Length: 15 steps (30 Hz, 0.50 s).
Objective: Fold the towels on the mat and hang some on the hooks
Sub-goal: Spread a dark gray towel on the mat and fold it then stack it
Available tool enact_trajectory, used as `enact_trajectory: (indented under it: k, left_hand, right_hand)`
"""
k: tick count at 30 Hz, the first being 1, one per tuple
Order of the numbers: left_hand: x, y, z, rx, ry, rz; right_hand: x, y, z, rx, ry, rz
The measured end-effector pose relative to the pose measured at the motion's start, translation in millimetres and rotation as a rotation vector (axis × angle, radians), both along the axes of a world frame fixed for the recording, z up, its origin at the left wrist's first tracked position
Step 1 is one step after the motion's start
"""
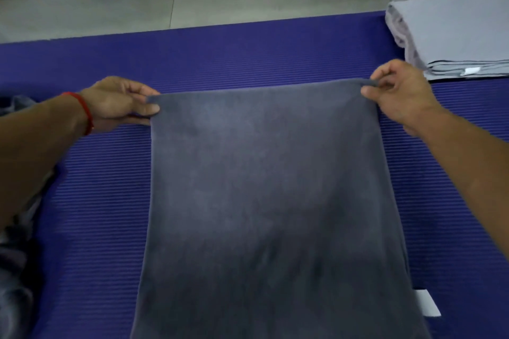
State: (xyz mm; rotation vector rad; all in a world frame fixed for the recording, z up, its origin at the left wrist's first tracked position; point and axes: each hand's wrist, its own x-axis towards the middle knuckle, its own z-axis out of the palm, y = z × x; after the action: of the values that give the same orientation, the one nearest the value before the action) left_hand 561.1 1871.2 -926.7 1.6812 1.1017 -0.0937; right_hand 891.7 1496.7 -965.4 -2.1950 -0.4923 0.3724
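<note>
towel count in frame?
2 clear. A dark grey towel at mat centre, far corners pinched by the left hand and right hand. A light grey folded stack far right; its layers could be several towels.

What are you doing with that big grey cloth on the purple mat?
A person is folding a dark grey towel on a purple mat. The left hand pinches one far corner and the right hand pinches the other, holding that edge stretched out straight. Off to the right, a stack of lighter grey towels already lies folded at the mat's far edge. No hooks are in view.
</note>
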Motion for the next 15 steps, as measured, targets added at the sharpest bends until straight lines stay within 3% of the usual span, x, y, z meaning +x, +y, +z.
enact_trajectory:
  k: [4, 9, 12, 15]
  left_hand:
    - [19, -4, -23, 0.217, 0.048, 0.124]
    - [36, -56, -44, 0.712, 0.244, 0.183]
    - [11, -125, -38, 1.074, 0.159, -0.182]
    - [-53, -211, -42, 1.104, 0.027, -0.483]
  right_hand:
    - [-1, 8, -14, -0.06, -0.11, -0.066]
    - [-32, 19, -26, -0.264, -0.413, 0.003]
    - [-88, 7, -19, -0.396, -0.621, 0.23]
    - [-171, -44, -22, -0.419, -0.653, 0.565]
